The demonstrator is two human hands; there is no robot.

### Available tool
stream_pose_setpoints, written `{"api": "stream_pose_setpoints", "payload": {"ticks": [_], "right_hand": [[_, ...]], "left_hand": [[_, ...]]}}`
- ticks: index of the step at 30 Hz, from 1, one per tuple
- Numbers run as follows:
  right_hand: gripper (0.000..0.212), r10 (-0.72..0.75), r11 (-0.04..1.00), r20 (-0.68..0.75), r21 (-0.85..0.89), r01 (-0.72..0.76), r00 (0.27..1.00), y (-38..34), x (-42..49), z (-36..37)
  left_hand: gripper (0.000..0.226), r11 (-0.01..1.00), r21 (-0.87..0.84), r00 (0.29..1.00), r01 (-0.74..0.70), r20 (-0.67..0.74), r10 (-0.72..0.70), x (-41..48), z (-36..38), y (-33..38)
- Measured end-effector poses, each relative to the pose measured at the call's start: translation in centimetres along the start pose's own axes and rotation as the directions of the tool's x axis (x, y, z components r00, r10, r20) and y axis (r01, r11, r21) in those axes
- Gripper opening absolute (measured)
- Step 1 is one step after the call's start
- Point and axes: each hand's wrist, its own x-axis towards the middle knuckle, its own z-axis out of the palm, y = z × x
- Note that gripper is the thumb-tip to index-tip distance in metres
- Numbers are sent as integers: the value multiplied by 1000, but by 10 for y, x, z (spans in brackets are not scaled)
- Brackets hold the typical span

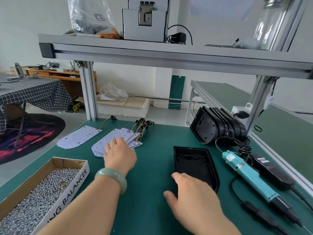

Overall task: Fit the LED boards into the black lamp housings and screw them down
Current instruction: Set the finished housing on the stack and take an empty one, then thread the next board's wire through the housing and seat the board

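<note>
Head camera: one hand on the LED boards, one at an empty housing

A green workbench [152,170] fills the scene. At left, an open box of screws [74,184] sits within easy reach. Far right, spare black housings [220,126] lean stacked on edge. One black lamp housing [193,160] lies open side up at centre, ready for a board. LED boards [108,138] are fanned at left-centre (a single board [79,136] lies apart). A teal electric screwdriver [245,172] waits at right. The left hand [120,155] rests flat, fingers straight, on the fan. The right hand [193,194], fingers loose and holding nothing, is at the housing's near end, probably to steady it.
</note>
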Motion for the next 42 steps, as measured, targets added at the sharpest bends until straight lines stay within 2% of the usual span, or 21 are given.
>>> {"api": "stream_pose_setpoints", "payload": {"ticks": [4,6,9,11,12,14,15,17,19,22,24,25,27,29,30,32,34,37,39,40,42], "right_hand": [[38,-3,1000,14,8,3,1000,3,-2,15],[35,-3,1000,-10,26,3,1000,7,-2,18],[32,-20,998,-64,56,24,998,10,-1,22],[33,-38,997,-93,66,44,995,9,-1,24],[34,-43,996,-112,77,52,993,9,-2,25],[37,-43,993,-141,107,58,989,10,-1,25],[38,-41,990,-155,125,61,987,12,-1,24],[41,-54,987,-180,139,80,982,12,1,24],[46,-79,980,-217,162,116,973,11,2,24],[44,-13,909,-287,395,131,958,8,3,23],[39,81,740,-267,661,122,960,5,3,23],[37,114,608,-205,788,95,972,3,5,20],[33,183,225,-57,974,15,981,4,11,14],[44,180,-240,108,969,-63,978,13,17,2],[56,146,-401,138,913,-69,980,22,19,-4],[65,85,-548,153,832,-82,985,40,19,-16],[48,65,-526,142,846,-87,988,50,16,-18],[29,190,-362,16,931,55,982,58,16,-17],[24,259,-206,-75,970,131,963,61,13,-19],[33,284,-73,-119,987,146,951,63,11,-22],[44,282,225,-219,962,158,934,67,6,-27]], "left_hand": [[57,953,297,992,54,92,-84,22,-1,-21],[48,919,395,990,17,121,-70,26,-2,-29],[30,768,615,983,-176,69,170,22,-4,-27],[30,701,669,962,-247,81,262,16,-9,-19],[31,732,641,965,-232,58,256,15,-13,-14],[25,881,461,985,-110,-65,157,17,-28,-10],[19,953,302,989,-24,-134,67,20,-39,-10],[13,995,-30,966,99,-237,-103,21,-56,-14],[13,964,-257,933,72,-324,-156,14,-62,-12],[20,927,-343,862,-150,-505,-48,-12,-56,2],[20,865,-325,775,-383,-623,110,-36,-52,17],[19,809,-281,709,-517,-669,221,-49,-51,25],[21,642,-125,533,-756,-688,493,-74,-44,36],[26,430,-51,374,-901,-592,714,-96,-31,41],[28,339,-45,310,-940,-530,789,-106,-23,42],[28,209,-12,193,-978,-432,881,-122,-10,46],[24,151,25,131,-988,-381,915,-130,-1,50],[19,156,-42,162,-987,-298,941,-130,4,48],[38,210,-148,239,-966,-220,946,-128,2,44],[42,245,-215,293,-945,-234,927,-127,-1,43],[36,318,-333,432,-888,-361,827,-121,-8,42]]}}
